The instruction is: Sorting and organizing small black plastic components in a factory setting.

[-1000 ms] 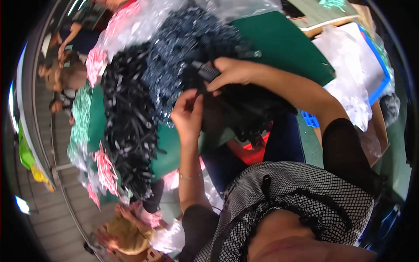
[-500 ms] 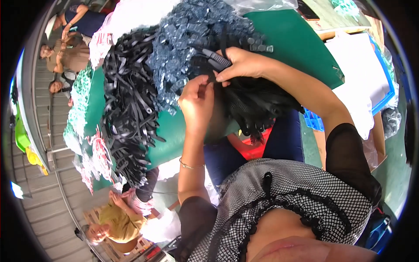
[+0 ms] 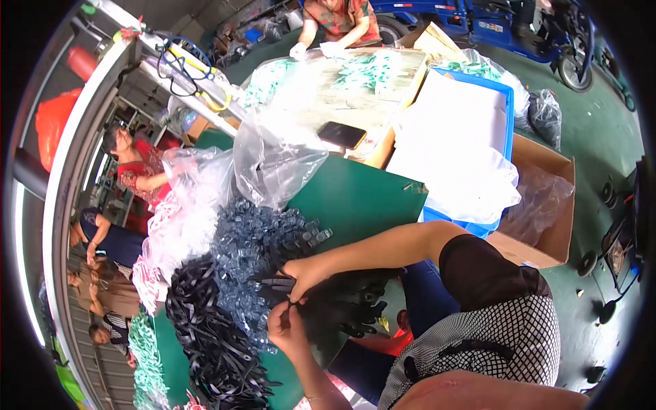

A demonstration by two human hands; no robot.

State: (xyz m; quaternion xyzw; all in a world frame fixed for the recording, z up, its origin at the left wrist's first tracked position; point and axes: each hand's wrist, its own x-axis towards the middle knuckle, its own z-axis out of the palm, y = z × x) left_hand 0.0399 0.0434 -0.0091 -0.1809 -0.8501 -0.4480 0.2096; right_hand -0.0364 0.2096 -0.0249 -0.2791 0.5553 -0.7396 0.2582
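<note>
My right hand [image 3: 309, 275] is closed around several black ribbed straps [image 3: 271, 282], whose flat ends stick out to the left. Just below it, my left hand [image 3: 285, 329] is closed, thumb and fingers pinched together by the right fingertips; what they pinch is too small to make out. Both hands meet above the near side of the green tabletop [image 3: 355, 195]. Left of them lies a heap of small clear bluish plastic pieces [image 3: 246, 239]. Beyond that heap sprawls a pile of loose black straps [image 3: 205, 311]. More black straps [image 3: 352, 301] hang over the table edge by my lap.
A blue crate [image 3: 507, 113] holds white sheets, with an open cardboard box [image 3: 555, 205] beside it. A phone [image 3: 342, 134] and a clear plastic bag [image 3: 277, 160] lie farther back. Co-workers sit left and at the far table; a blue vehicle [image 3: 437, 8] stands behind.
My view has turned up and to the right, bringing the far table, crate and vehicle into sight. Both hands stay together at the straps; the right hand keeps its hold.
</note>
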